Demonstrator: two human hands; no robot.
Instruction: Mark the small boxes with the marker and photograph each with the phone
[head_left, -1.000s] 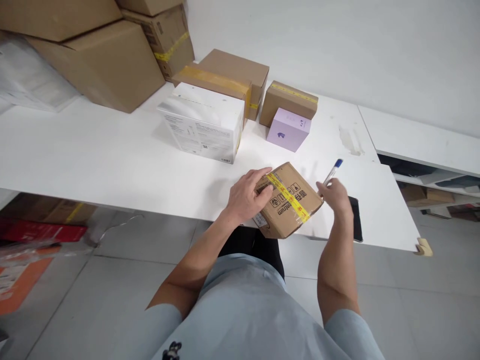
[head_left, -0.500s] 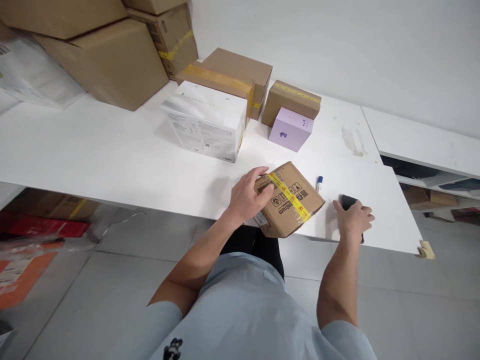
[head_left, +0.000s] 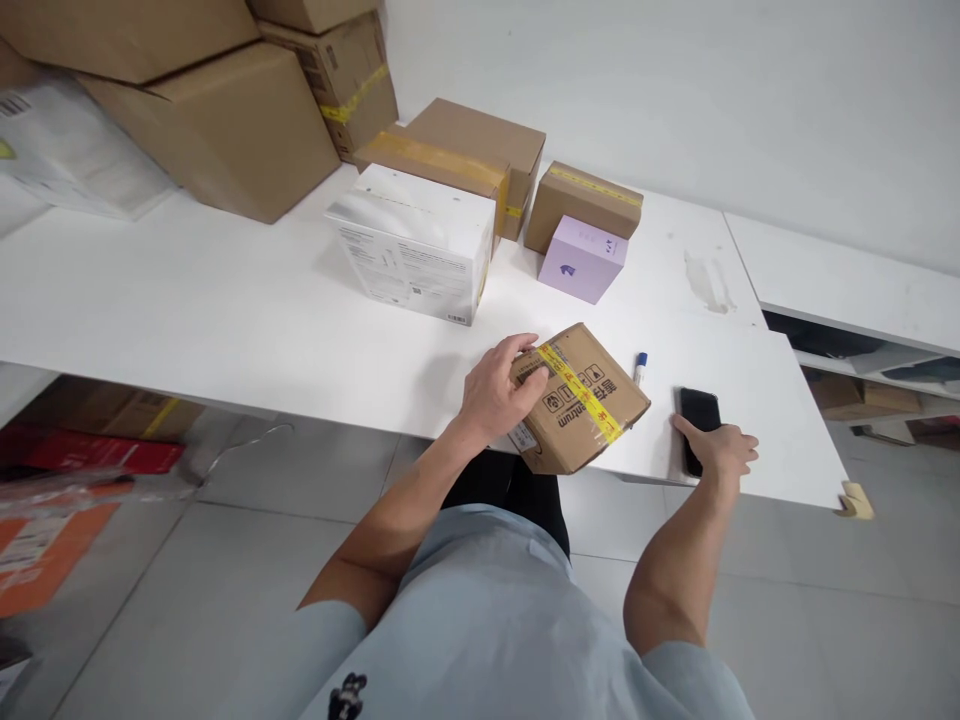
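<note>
A small cardboard box [head_left: 581,405] sealed with yellow tape sits at the front edge of the white table [head_left: 225,310], overhanging it a little. My left hand [head_left: 495,392] is curled over the box's left end and grips it. A blue-capped pen [head_left: 640,368] lies on the table just right of the box. Further right lies a black phone [head_left: 699,425]. My right hand [head_left: 720,450] has its fingers closed around the phone's near end, close to the table edge.
A white carton [head_left: 412,245], a lilac box [head_left: 581,260] and two taped brown boxes [head_left: 457,155] [head_left: 581,200] stand behind. Large cartons [head_left: 202,110] are stacked at the back left. A lower white shelf [head_left: 847,285] adjoins on the right. Red packaging [head_left: 82,455] lies below the table.
My right hand laid the pen down beside the box, then moved right onto the black phone and took hold of it. The left hand stayed on the box.
</note>
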